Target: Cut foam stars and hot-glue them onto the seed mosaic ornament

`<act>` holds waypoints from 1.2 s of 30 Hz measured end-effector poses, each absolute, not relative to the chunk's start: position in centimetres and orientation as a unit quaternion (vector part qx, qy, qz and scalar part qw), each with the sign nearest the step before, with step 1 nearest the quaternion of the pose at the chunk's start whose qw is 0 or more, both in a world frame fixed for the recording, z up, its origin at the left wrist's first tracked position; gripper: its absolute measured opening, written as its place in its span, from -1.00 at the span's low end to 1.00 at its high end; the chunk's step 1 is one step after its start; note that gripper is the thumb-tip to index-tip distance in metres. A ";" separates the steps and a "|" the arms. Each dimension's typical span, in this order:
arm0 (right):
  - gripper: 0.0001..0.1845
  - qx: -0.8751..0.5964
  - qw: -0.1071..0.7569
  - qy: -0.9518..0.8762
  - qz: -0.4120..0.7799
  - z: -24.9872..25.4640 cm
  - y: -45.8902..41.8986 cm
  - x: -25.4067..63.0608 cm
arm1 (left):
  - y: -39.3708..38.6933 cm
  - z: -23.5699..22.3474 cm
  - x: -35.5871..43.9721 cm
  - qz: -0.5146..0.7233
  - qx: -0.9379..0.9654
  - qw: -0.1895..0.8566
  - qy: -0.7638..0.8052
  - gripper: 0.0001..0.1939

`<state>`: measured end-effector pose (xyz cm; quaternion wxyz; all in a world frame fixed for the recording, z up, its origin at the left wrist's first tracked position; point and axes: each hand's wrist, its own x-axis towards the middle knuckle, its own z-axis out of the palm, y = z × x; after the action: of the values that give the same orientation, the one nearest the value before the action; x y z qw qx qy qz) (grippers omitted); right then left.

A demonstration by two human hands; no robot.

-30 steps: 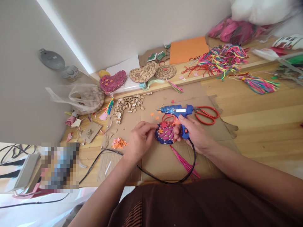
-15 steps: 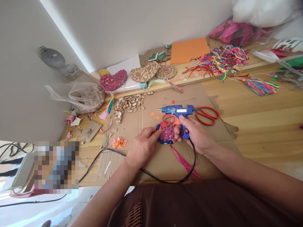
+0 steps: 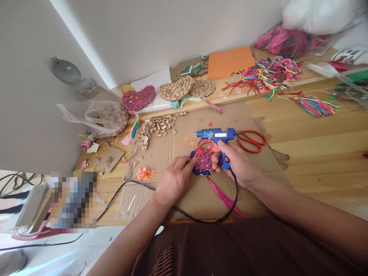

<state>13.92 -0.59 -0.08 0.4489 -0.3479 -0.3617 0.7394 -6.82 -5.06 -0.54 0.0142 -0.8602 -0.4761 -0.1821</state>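
Note:
My right hand (image 3: 237, 159) is closed round the handle of a blue glue gun (image 3: 215, 134), its nozzle pointing left. Beneath the gun lies a round ornament of painted peanuts (image 3: 204, 162), magenta inside and dark blue at the rim, with a red star (image 3: 199, 152) near its top and a pink tassel (image 3: 224, 197) below. My left hand (image 3: 176, 176) is closed, fingertips pressed on the ornament's left side by a small orange piece. Part of the ornament is hidden by the fingers. Small orange stars (image 3: 191, 143) lie just beyond it.
Red-handled pliers (image 3: 251, 141) lie right of the gun on the cardboard (image 3: 184, 207). The black cord (image 3: 126, 182) runs left across the table. Peanut shells (image 3: 158, 124), orange paper scraps (image 3: 145, 173), finished peanut ornaments (image 3: 175, 88) and bright tassels (image 3: 270, 73) lie around.
Both hands, the glue gun and the ornament stay almost where they were. The view has shifted very slightly.

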 end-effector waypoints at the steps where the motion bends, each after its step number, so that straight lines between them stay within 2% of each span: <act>1: -0.64 -0.350 0.449 -0.360 0.739 0.0 -0.6 13.9 | -5.1 -0.5 -6.8 -0.193 -0.855 0.003 -0.482 -0.59; 5: -0.62 -0.357 0.443 -0.347 0.746 0.2 -0.5 13.9 | -5.2 -0.3 -6.9 -0.222 -0.838 -0.027 -0.497 -0.56; 16: -0.63 -0.359 0.443 -0.345 0.746 0.2 -0.7 13.9 | -5.1 -0.1 -6.7 -0.188 -0.856 0.019 -0.482 -0.58; 31: -0.62 -0.352 0.455 -0.326 0.750 0.1 -0.6 13.9 | -5.0 -0.6 -6.9 -0.197 -0.852 0.015 -0.485 -0.60; 36: -0.62 -0.349 0.463 -0.307 0.755 0.5 -0.7 14.0 | -5.1 -0.3 -7.2 -0.206 -0.848 -0.003 -0.488 -0.54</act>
<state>13.98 -0.67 0.49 0.4633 -0.3485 -0.3071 0.7547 -7.19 -5.09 -0.33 -0.0031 -0.8482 -0.4877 -0.2064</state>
